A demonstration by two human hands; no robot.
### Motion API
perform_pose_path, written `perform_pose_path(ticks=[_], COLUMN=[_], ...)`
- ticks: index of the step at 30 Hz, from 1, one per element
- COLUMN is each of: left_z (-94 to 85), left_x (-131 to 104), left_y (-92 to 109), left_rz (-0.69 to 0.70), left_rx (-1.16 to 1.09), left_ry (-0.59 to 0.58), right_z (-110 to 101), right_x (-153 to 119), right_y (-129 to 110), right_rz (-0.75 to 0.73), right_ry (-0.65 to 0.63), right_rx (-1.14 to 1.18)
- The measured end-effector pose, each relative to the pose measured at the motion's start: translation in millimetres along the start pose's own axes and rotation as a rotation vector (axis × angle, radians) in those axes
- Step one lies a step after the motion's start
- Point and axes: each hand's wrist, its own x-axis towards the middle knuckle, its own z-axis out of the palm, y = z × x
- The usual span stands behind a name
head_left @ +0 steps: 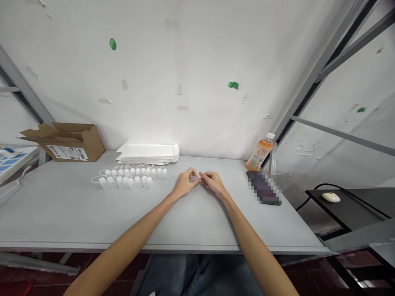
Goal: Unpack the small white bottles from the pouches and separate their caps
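Above the middle of the grey table, my left hand (184, 183) is closed with its fingertips round a small, pale greyish piece (194, 179), too small to name. My right hand (214, 183) pinches at the right end of that same piece, and the fingertips of both hands nearly meet. Left of my hands stand two rows of small white bottle-like pieces (129, 183), several of them with thin white loops at the top. The back row ends a short way from my left hand.
Behind the rows lies a stack of flat white envelopes (149, 153). An open cardboard box (72, 144) stands at the back left. On the right are an orange drink bottle (260, 154) and a dark, blurred-out flat object (265, 190). A white mouse (331, 197) rests on a black side shelf (364, 211).
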Motion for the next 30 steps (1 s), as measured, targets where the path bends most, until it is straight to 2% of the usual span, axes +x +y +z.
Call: perform_pose_path(ticks=[3, 6, 9, 14, 17, 21, 25, 30], left_z=[1.0, 1.5, 1.5, 0.7, -0.7, -2.2, -2.1, 0.0], left_x=[2.2, 2.8, 2.2, 1.1, 0.2, -0.8, 0.1, 3.7], left_y=[-4.7, -7.0, -6.3, -2.4, -0.5, -0.7, -3.7, -8.7], left_rz=[-0.019, -0.022, -0.024, -0.035, -0.024, 0.008, 0.022, -0.006], left_rx=[0.005, 0.052, 0.087, 0.123, 0.126, 0.107, 0.036, -0.053], left_ry=[-0.021, -0.056, -0.077, -0.090, -0.094, -0.088, -0.077, -0.039], right_z=[0.1, -1.9, -3.3, -1.2, -0.8, -3.2, -5.9, -4.3], right_x=[1.7, 1.5, 0.1, 0.5, 1.2, 0.1, -1.8, -3.1], right_y=[4.8, 6.5, 6.5, 8.1, 5.6, -2.8, -5.6, 2.4], right_rz=[-0.002, 0.029, 0.049, -0.012, 0.038, 0.104, 0.104, 0.037], right_ry=[0.032, 0.003, -0.026, 0.048, 0.019, -0.031, -0.068, -0.013], right_rx=[-0.048, -0.072, -0.053, -0.081, -0.062, -0.015, 0.022, 0.053])
